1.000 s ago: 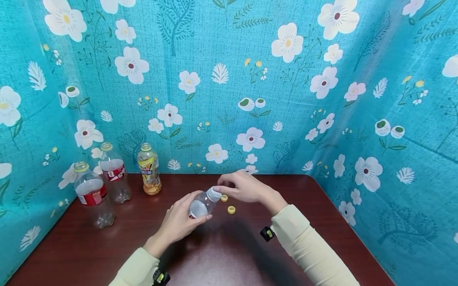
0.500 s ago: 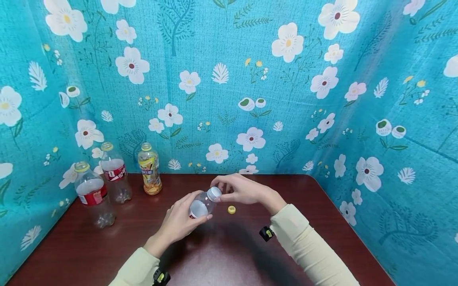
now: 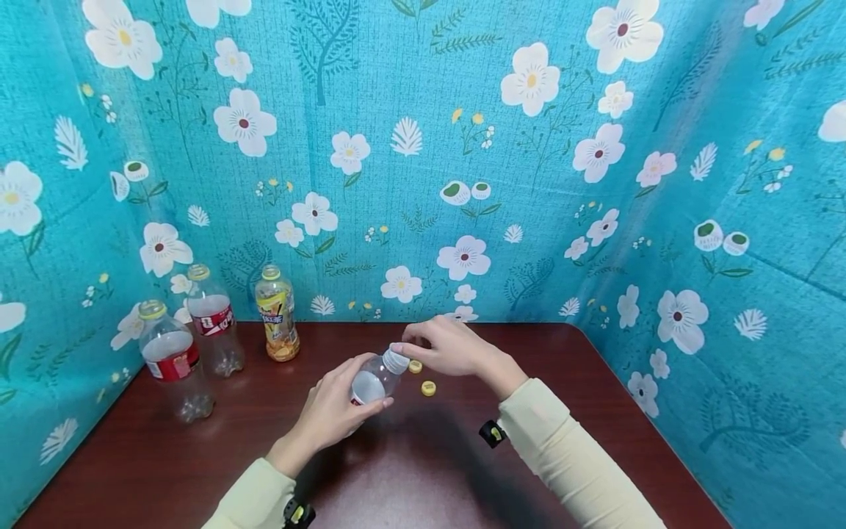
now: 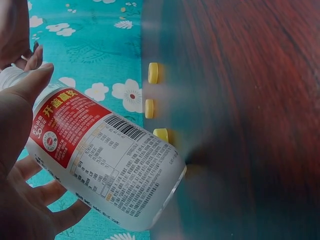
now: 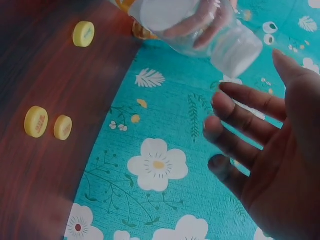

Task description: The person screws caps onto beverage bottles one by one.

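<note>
My left hand (image 3: 337, 408) grips a clear plastic bottle (image 4: 115, 165) round its red-and-white label. The bottle leans, its neck up and to the right, and wears a white screw cap (image 3: 395, 360). Close at that cap is my right hand (image 3: 456, 349); in the right wrist view its fingers (image 5: 245, 130) are spread and loosely bent, a little off the cap, with nothing between them. Three yellow bottle caps (image 5: 36, 121) lie on the table beyond the bottle; one (image 3: 428, 388) shows below my right hand in the head view.
At the left of the dark wooden table (image 3: 423, 477) stand two capless large bottles with red labels, one in front (image 3: 172, 364) and one behind (image 3: 214, 323). A yellow-labelled drink bottle (image 3: 277, 316) stands beside them. A blue flowered curtain (image 3: 423, 184) closes off the back and sides.
My right fingers came round the white cap half a second ago and have since turned and loosened off it. A yellow cap they covered shows again. The left hand and bottle stay put.
</note>
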The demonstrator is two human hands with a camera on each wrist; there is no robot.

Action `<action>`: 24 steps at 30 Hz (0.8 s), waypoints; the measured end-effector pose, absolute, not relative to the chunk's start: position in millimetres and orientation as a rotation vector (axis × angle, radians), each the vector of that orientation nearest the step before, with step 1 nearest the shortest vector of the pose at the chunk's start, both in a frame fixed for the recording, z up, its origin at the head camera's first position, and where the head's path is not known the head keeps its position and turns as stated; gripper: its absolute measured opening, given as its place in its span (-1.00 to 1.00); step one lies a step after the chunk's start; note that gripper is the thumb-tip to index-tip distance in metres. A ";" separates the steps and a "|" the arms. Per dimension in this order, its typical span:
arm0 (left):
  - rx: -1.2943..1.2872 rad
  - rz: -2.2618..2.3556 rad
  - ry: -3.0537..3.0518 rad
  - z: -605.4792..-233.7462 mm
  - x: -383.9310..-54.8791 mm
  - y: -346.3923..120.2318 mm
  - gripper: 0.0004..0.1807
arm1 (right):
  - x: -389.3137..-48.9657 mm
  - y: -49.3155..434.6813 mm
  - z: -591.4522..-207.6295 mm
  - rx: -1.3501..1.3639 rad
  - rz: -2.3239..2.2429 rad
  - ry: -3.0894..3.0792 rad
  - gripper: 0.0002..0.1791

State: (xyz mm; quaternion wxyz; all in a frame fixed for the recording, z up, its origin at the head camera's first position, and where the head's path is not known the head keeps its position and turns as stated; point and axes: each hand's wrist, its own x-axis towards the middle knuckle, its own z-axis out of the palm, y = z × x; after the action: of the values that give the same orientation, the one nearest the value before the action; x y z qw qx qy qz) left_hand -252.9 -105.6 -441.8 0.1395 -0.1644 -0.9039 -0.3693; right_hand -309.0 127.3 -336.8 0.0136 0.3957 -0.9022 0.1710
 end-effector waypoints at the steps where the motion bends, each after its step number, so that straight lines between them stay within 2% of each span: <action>1: -0.476 -1.070 -2.610 -441.9 -253.2 -105.6 -0.14 | -309.7 128.8 -336.1 1.256 0.575 -2.820 -0.61; 3: -0.479 -1.076 -2.607 -441.6 -253.5 -105.5 -0.15 | -310.7 131.3 -334.5 1.331 0.665 -2.838 -0.63; 7: -0.485 -1.076 -2.604 -441.6 -253.8 -105.4 -0.17 | -312.4 133.0 -335.2 1.485 0.767 -2.872 -0.52; 11: -0.490 -1.073 -2.598 -442.0 -253.5 -105.3 -0.17 | -312.1 130.5 -339.3 1.535 0.777 -2.867 -0.56; 17: -0.481 -1.091 -2.577 -442.8 -252.5 -104.8 -0.18 | -307.7 124.2 -343.4 1.411 0.685 -2.817 -0.67; 24: -0.490 -1.102 -2.579 -442.6 -252.0 -104.2 -0.19 | -303.9 119.5 -346.6 1.256 0.517 -2.833 -0.62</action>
State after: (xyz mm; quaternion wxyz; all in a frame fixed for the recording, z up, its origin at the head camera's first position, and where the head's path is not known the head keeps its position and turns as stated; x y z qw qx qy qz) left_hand -252.0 -104.2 -442.6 0.1468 -0.1702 -0.8961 -0.3827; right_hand -303.9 119.5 -346.6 -0.0002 0.3997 -0.9018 0.1645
